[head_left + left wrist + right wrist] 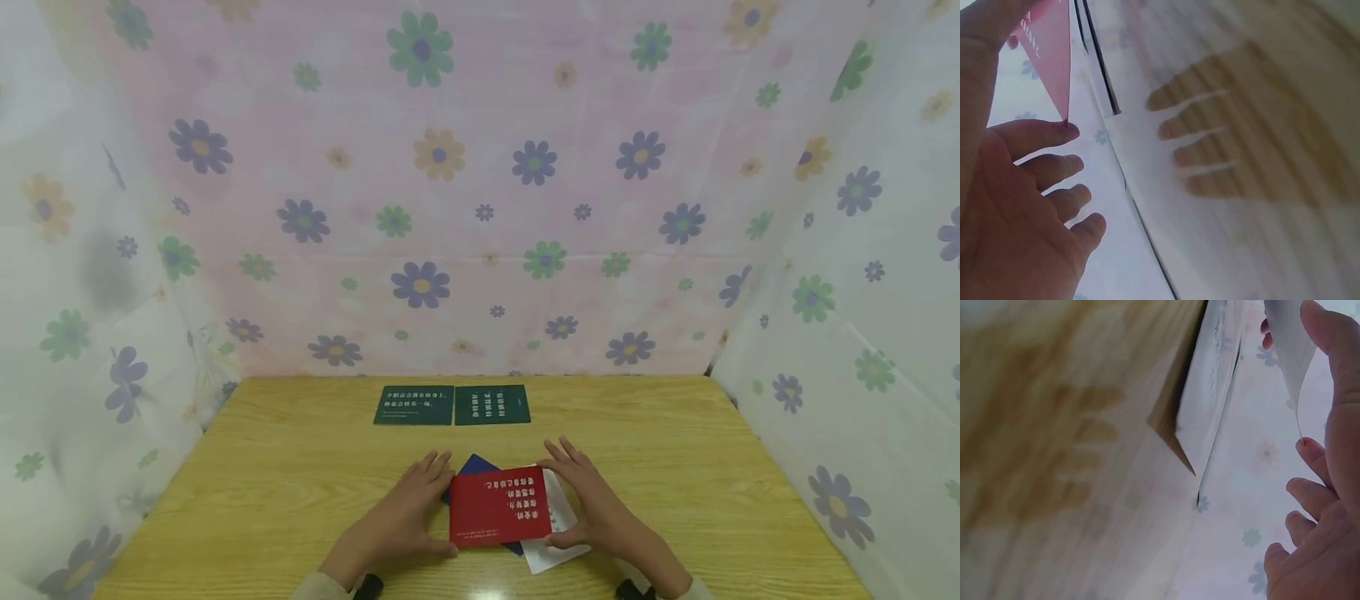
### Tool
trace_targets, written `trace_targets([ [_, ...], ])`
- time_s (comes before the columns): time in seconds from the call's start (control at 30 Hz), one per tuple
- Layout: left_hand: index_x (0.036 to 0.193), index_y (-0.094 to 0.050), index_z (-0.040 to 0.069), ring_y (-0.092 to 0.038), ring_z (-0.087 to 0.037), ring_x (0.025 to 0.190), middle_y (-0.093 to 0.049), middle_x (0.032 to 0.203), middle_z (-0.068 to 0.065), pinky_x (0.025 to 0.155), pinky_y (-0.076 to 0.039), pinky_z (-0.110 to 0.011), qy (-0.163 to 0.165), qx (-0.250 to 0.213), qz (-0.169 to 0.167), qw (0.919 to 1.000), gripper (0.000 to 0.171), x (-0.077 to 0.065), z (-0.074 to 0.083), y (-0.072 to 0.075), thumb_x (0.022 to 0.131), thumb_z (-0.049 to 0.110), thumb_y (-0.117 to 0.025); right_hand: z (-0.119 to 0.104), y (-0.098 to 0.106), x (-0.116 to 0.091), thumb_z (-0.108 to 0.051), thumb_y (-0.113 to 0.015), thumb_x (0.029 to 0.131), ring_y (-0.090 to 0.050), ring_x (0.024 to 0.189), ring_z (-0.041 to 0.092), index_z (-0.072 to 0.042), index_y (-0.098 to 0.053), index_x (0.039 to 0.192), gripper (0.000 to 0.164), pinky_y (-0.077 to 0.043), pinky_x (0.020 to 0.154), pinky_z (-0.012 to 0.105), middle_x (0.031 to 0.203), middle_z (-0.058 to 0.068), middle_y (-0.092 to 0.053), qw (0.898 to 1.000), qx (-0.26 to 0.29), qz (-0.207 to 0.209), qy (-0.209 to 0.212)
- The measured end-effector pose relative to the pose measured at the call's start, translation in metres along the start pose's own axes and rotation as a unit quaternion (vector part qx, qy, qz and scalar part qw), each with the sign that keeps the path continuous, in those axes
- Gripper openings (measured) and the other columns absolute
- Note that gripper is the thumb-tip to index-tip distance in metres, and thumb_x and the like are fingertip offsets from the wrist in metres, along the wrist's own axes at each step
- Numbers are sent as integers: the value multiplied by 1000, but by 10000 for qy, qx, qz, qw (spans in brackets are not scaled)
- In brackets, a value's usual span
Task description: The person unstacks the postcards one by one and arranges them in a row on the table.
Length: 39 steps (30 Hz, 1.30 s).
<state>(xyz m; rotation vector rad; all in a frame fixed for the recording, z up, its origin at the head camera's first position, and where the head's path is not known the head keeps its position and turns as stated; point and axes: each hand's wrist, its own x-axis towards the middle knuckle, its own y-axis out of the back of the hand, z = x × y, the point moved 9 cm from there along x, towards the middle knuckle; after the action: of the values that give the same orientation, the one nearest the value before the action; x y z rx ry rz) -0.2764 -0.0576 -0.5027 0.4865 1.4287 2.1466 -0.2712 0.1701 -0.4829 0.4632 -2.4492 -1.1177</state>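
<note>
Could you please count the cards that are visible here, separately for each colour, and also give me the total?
Green cards: 2
Red card: 1
Blue card: 1
White card: 1
Total visible: 5

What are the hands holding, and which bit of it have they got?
A red card: the left hand holds it at its left end, the right hand at its right end, near the corners.

Beige sleeves [321, 586], black wrist gear [368, 587]
</note>
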Motion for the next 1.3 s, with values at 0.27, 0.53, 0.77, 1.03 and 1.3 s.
trace_targets([
  [0.27,145,-33,8,-7,-32,143,-13,156,-8,114,-13,-49,-155,198,153,9996,108,2,6,2,62,67,-71,6,2,-4,-53,-83,56,-11,142,25,-36,-38,137,94,-33,102,60,153,-7,-22,9996,-280,34,-78],
  [0.53,142,-37,4,-11,-33,142,-15,156,-9,114,-15,-48,-366,506,488,9969,107,12,15,7,62,64,-74,11,8,-5,-47,-86,56,-12,142,26,-28,-42,137,94,-30,103,62,152,-5,-25,9996,-229,147,-15],
  [0.77,141,-40,4,-10,-32,142,-16,155,-11,115,-13,-48,-318,313,359,9984,103,19,21,7,63,63,-73,18,8,-9,-40,-87,58,-9,142,31,-17,-39,141,99,-25,104,64,153,7,-24,9995,-266,-83,-125],
  [1.03,143,-37,8,-10,-30,143,-16,155,-9,115,-13,-48,-168,115,194,9996,102,24,21,4,65,66,-70,22,12,-12,-31,-89,57,-9,142,31,-17,-36,143,102,-27,104,62,154,5,-23,9987,-388,-138,-305],
  [1.3,144,-34,11,-10,-30,143,-15,156,-5,115,-13,-48,-71,22,287,9996,102,31,23,8,65,60,-75,23,18,-11,-25,-89,59,-12,141,32,-14,-36,143,100,-31,103,60,153,5,-25,9979,-573,30,-305],
])
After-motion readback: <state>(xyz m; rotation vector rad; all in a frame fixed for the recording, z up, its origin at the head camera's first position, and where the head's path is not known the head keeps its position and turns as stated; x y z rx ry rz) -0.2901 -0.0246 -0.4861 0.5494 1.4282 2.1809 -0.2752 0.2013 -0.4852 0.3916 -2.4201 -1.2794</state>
